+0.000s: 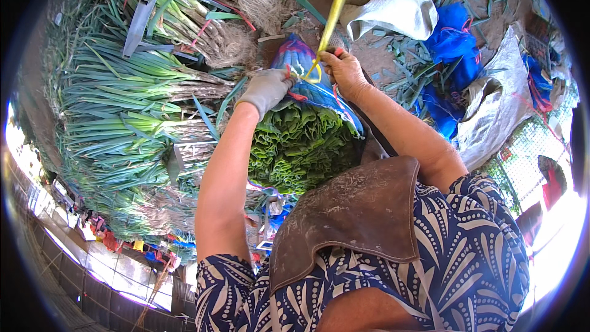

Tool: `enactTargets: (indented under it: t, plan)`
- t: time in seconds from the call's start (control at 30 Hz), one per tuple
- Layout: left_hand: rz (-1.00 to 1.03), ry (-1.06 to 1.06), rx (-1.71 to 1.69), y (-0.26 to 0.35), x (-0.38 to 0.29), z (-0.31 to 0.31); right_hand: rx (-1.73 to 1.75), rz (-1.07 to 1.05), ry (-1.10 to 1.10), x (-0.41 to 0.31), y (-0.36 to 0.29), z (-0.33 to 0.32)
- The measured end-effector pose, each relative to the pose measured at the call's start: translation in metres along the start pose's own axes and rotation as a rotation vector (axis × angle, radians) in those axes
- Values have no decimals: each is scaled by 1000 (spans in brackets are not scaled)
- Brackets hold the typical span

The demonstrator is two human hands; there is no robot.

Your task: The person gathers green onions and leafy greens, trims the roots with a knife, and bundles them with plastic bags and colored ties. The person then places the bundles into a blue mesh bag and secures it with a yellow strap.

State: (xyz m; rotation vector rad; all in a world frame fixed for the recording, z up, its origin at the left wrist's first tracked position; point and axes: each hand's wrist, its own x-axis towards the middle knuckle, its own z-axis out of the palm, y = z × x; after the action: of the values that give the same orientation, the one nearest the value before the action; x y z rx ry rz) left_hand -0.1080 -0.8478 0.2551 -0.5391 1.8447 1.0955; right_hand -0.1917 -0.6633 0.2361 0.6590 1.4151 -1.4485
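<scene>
A blue mesh sack (318, 94) lies before me, packed with leafy greens (299, 147) whose ends face me. My left hand (265, 92), in a pale grey work glove, pinches the sack's gathered edge beside red ties. My right hand (348, 74) has its fingers closed on a bright yellow rod or tube (333, 18), which points up and away. From its lower end, a thin yellow strand (315, 74) loops near the left fingertips. What the strand passes through is too small to tell.
Bundles of leeks (138, 87) with pale roots are piled on the left, near a grey metal bracket (140, 20). White woven sacks (398, 14), blue mesh (454, 39) and leaf scraps cover the ground at right. A brown leather apron (350, 212) hangs at my chest.
</scene>
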Motion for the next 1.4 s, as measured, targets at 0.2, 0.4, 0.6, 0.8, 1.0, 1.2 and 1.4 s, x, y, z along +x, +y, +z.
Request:
enactTargets:
  t: [0.2,0.4,0.6,0.8,1.0,1.2,1.4]
  plan:
    - [149,167,-1268,-24,-18,-7,297,196,62,10,18,-18]
    - [499,68,-1601,30,-54,-14,-101,-25,-251,-12,-12,-2]
    - [410,201,-1780,33,-86,9,-363,-268,-367,-20,-14,5]
    - [334,347,-1659,40,-107,22,296,-20,-377,-41,-18,25]
    - [283,466,-1557,79,-159,31,253,-16,-530,-156,-55,40]
    - [341,437,-1444,110,-211,63,276,10,-538,-231,-67,19]
    - [435,130,-1197,106,-191,100,-180,-451,-563,-225,-60,15]
